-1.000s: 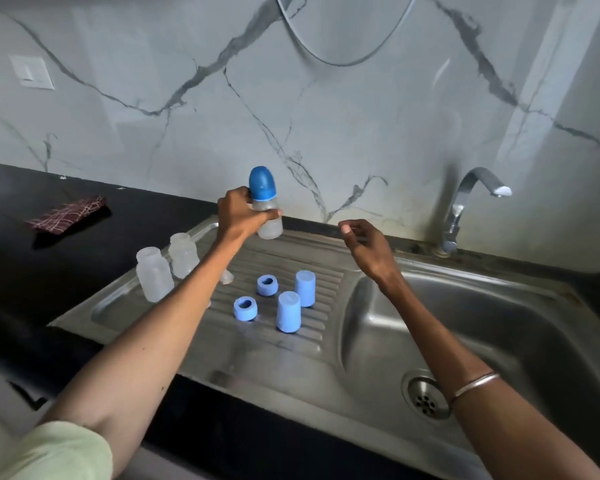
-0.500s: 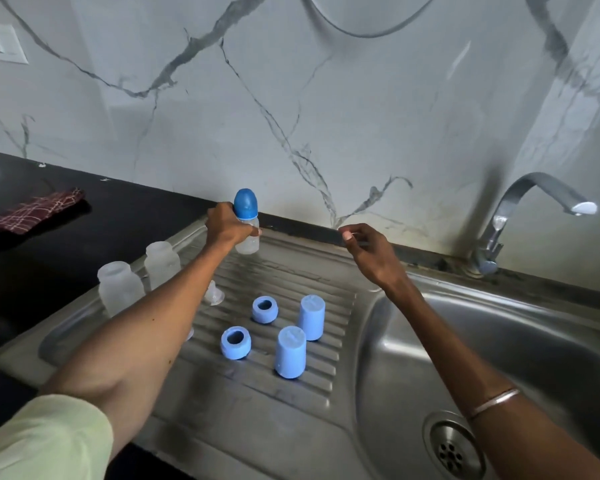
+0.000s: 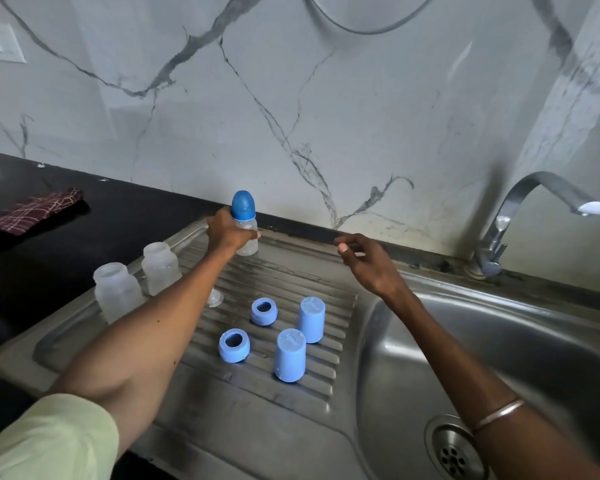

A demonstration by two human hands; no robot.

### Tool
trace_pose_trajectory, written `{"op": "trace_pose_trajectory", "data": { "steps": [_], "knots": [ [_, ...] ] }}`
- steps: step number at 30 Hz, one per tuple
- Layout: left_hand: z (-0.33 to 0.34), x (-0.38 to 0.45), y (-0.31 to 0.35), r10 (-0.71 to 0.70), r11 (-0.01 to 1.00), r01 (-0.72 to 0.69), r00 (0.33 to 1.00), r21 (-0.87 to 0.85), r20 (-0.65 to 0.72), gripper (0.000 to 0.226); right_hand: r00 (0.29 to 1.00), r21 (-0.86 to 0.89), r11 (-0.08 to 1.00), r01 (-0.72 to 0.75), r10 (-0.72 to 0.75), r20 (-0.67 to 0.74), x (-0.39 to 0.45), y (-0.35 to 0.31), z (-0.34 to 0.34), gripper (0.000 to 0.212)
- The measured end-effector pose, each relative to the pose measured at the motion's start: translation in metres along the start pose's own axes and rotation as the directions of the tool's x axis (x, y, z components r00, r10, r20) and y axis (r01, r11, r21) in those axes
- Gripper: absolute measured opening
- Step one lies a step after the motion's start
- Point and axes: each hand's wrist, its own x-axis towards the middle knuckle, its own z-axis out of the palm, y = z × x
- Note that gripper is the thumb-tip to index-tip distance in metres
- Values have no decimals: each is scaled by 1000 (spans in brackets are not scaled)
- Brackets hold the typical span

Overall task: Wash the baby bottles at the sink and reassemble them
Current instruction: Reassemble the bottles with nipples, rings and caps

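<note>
Left hand (image 3: 226, 233) fingers gripping capped bottle (image 3: 246, 224), right hand (image 3: 368, 265) loosely open, blue caps (image 3: 290, 355) between forearms

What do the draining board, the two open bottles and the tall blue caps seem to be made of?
Draining board: brushed stainless steel, ribbed, with dull reflections.
Open bottles: probably frosted translucent plastic, cloudy white.
Tall blue caps: likely matte opaque plastic, no shine.

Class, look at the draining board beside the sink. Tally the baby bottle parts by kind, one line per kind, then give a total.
Assembled bottle with cap, held in the left hand: 1
Open bottles: 2
Blue rings: 2
Blue caps standing loose: 2
Clear teat, partly hidden: 1
Total: 8
</note>
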Motion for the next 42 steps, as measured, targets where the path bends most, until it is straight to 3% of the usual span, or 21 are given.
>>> {"op": "trace_pose_trajectory", "data": {
  "steps": [5, 10, 18, 21, 31, 42],
  "knots": [
    [-4, 1, -1, -69, 997, 68, 997, 28, 25, 76, 999, 20, 1000, -22, 21, 41, -5, -15, -6, 22],
    [-20, -23, 17, -32, 998, 31, 999, 60, 8, 76, 998, 30, 1000, 0, -2, 55, -14, -42, -14, 21],
    [-72, -58, 40, -6, 977, -15, 995, 214, 101, 49, 990, -53, 997, 55, -48, 131, -41, -97, 1, 21],
    [-92, -76, 40, 33, 968, -67, 989, 242, 141, 21, 977, -142, 987, 75, -44, 208, -49, -118, 23, 22],
    [-102, -110, 4, 28, 846, -186, 951, 499, 307, 39, 897, -563, 811, 162, 117, 426, -48, -138, 89, 38],
    [-87, -106, -21, 33, 810, -233, 934, 538, 355, 38, 854, -678, 712, 181, 229, 468, -45, -126, 103, 43]
  ]
}}
